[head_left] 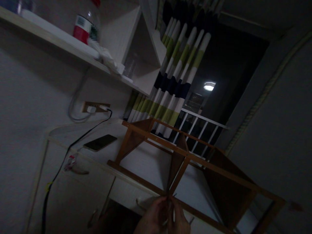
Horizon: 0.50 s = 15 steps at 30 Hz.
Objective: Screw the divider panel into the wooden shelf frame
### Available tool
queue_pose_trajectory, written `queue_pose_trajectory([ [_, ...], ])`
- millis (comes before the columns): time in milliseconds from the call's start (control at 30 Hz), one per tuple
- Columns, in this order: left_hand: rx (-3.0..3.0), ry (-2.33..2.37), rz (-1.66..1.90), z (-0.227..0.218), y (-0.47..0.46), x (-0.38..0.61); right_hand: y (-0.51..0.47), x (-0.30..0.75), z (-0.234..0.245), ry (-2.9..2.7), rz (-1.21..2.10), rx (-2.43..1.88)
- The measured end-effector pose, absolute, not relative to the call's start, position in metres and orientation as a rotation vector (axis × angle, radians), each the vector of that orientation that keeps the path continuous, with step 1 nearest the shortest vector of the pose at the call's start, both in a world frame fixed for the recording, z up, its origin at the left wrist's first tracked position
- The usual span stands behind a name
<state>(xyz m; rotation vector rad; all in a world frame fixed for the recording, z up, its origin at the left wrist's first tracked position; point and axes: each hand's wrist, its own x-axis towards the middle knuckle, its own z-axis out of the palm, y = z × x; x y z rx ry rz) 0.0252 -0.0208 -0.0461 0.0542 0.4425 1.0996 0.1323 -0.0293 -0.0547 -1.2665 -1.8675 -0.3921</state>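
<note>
A brown wooden shelf rack [156, 139] lies on its side across a white cabinet top [151, 162]. At its lower rail, below the middle panel [177, 159], my left hand [152, 215] and my right hand [179, 216] are close together. The fingers of both are pinched near the joint of panel and rail. Something thin and pale shows between the hands, but dim light and the fingers hide what it is. Whether each hand holds it or only the rail, I cannot tell.
A phone [100, 143] lies left of the rack. A black cable [80, 141] runs from a wall socket [96, 107] down the cabinet front. Above is a shelf [58, 40] with a red-capped bottle [85, 27]. Striped curtains [170, 87] and a white railing [202, 120] stand behind.
</note>
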Motion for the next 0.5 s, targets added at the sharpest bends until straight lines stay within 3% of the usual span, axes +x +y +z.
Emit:
queue_pose_trajectory([
  [500,0.019,0.415,1.026,-0.038,-0.021,0.024,-0.039,0.152,-0.084,-1.722,-0.352,-1.543],
])
